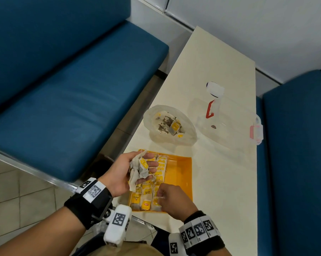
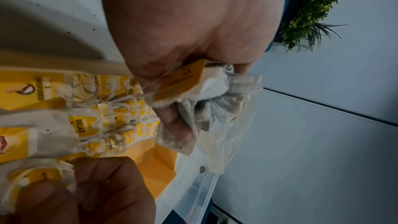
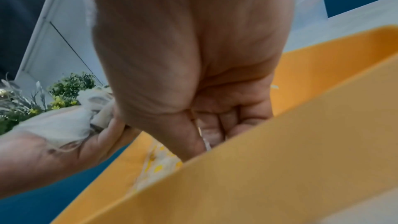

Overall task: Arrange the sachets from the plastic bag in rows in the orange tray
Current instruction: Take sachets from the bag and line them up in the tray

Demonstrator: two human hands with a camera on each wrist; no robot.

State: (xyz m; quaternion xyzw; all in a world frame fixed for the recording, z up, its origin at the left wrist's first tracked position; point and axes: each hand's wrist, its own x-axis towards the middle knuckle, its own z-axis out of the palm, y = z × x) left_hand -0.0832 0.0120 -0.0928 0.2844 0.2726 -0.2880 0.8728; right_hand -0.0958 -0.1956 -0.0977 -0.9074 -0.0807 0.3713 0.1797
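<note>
The orange tray (image 1: 181, 169) lies at the table's near left corner, with rows of yellow-tagged sachets (image 1: 160, 169) filling its left part. My left hand (image 1: 137, 168) hovers palm up over the tray's left side and holds a bunch of sachets (image 1: 140, 167); the same bunch (image 2: 206, 94) shows in the left wrist view. My right hand (image 1: 160, 197) is low in the tray's near part, fingers curled, pinching the string of a sachet (image 1: 157, 200) in the front row. The clear plastic bag (image 1: 169, 124) lies beyond the tray with several sachets inside.
A clear plastic box (image 1: 229, 122) with red clips stands on the table at the right of the bag. Blue benches (image 1: 73, 89) flank the narrow cream table (image 1: 220, 182). The tray's right half (image 3: 323, 77) is bare orange.
</note>
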